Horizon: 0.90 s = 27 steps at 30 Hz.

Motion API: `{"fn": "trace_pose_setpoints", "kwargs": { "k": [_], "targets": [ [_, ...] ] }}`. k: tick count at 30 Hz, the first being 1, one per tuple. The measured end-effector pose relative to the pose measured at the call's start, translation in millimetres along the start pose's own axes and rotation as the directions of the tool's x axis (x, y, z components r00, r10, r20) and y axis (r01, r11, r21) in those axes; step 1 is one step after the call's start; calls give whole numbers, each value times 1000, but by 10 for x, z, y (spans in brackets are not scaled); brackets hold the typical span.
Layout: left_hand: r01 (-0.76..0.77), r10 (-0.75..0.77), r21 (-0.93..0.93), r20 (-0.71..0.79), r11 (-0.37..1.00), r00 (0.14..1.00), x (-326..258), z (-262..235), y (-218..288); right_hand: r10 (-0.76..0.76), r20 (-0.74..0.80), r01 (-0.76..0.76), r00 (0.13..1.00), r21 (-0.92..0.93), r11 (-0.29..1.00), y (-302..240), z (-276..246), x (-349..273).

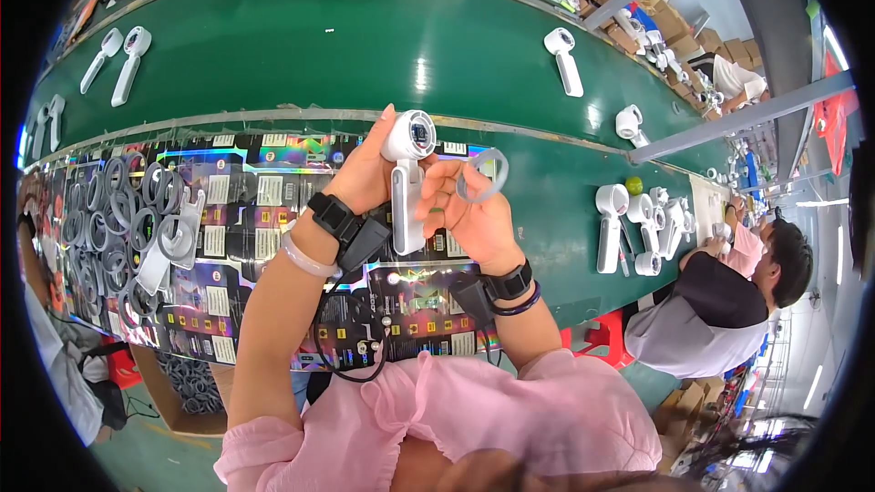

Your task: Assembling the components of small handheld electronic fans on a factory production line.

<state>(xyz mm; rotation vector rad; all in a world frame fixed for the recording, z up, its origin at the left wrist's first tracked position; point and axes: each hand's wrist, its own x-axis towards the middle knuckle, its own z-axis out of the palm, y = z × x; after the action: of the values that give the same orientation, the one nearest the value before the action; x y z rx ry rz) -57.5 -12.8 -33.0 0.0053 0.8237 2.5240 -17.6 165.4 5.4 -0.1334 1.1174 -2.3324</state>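
Note:
My left hand (365, 173) is closed around a white handheld fan (408, 210), held upright with its round head at the top. The head's front is uncovered, showing dark parts inside. Just to the right, my right hand (478, 223) holds a grey plastic ring (502, 180) by its edge, between thumb and fingers. The ring is apart from the fan head. The fingertips of my right hand come close to the fan's handle; whether they touch it I cannot tell. Many loose grey rings (118, 210) lie heaped on the left of the table, beside a white fan part (153, 269).
Beyond the table runs a green conveyor belt (346, 36) carrying scattered white fans (563, 62). More white fans (611, 228) and a green ball (633, 185) stand at the right. A co-worker (711, 310) sits there. Printed black sheets (365, 310) cover the table. A carton (150, 387) of rings stands below left.

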Motion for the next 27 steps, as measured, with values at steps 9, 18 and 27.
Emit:
{"fn": "trace_pose_setpoints", "kwargs": {
  "k": [9,18,27],
  "targets": [
    [10,-12,-33,-41,999,999,15,-24,-16,31,203,-58,979,132,990,-29,-1,-21],
    [31,-30,22,-40,999,999,22,-24,-5,57,204,-70,977,57,996,-1,2,1],
    [2,-2,-3,-32,1000,999,17,42,2,19,138,0,990,-132,991,-1,8,-24]
  ]
}}
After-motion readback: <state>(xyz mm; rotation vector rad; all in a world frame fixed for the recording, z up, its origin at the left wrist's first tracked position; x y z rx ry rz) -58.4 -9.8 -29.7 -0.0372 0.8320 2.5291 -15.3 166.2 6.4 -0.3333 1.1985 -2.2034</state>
